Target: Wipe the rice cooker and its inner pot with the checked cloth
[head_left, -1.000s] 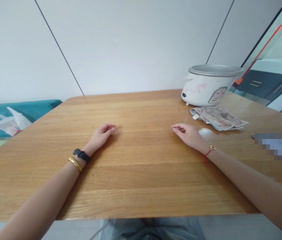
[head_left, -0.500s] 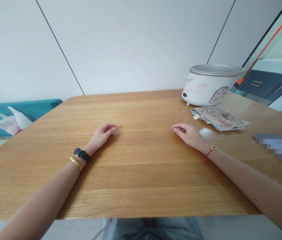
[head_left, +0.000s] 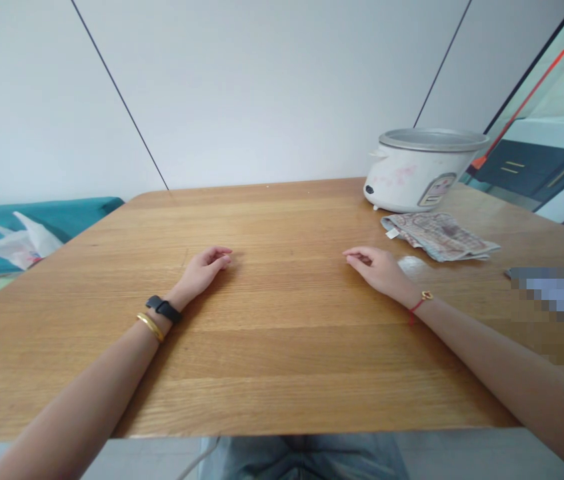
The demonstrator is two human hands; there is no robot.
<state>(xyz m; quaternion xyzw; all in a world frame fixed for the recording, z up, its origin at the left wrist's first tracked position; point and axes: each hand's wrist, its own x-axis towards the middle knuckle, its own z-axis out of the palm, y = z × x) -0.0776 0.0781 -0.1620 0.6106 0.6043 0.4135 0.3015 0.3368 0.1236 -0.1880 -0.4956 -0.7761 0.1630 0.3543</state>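
Observation:
My left hand [head_left: 203, 270] rests palm down on the wooden table [head_left: 282, 347], fingers loosely curled and apart, holding nothing. A black band and a gold bangle sit on that wrist. My right hand [head_left: 378, 268] also lies on the tabletop, fingers relaxed and slightly curled, empty. A red string bracelet circles its wrist. A folded patterned cloth [head_left: 438, 235] lies just beyond and right of my right hand. Behind the cloth stands a white rice cooker [head_left: 419, 170] with a metal inner pot.
A blurred-out object [head_left: 557, 297] lies at the table's right edge. A white plastic bag [head_left: 9, 243] sits on a teal surface to the left, below table height. A white wall stands behind the table.

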